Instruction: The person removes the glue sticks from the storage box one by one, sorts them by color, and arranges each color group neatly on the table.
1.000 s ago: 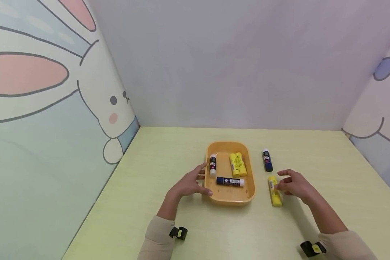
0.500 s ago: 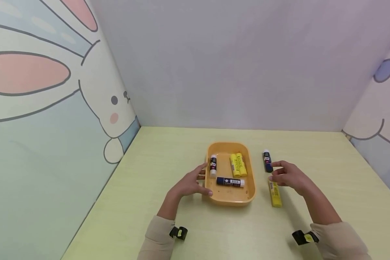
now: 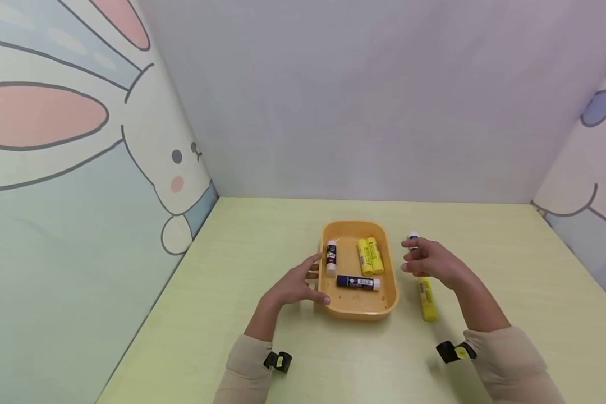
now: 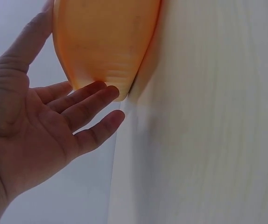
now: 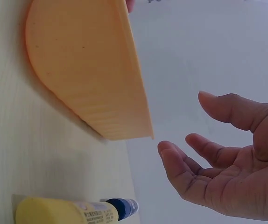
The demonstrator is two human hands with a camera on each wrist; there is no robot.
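Note:
An orange plastic tray (image 3: 356, 312) sits on the table with several glue sticks in it. Two yellow glue sticks (image 3: 365, 257) lie side by side, a dark-and-white glue stick (image 3: 331, 258) is at the left wall, and a dark blue one (image 3: 358, 282) lies crosswise in front. My left hand (image 3: 294, 283) rests against the tray's left side, thumb at the rim, fingers loosely extended. Right of the tray, my right hand (image 3: 436, 262) hovers with nothing in it, fingers loosely bent. Beneath it lie a yellow glue stick (image 3: 427, 303) and a partly hidden dark blue glue stick (image 5: 120, 207).
A pale yellow-green table (image 3: 262, 235) extends around the tray. Behind it stands a plain pale wall (image 3: 363, 112). Walls with cartoon animals flank the left and right sides.
My right hand has moved left and away from me, from beside the loose yellow glue stick to over the loose dark blue one. My left hand and the tray have stayed put.

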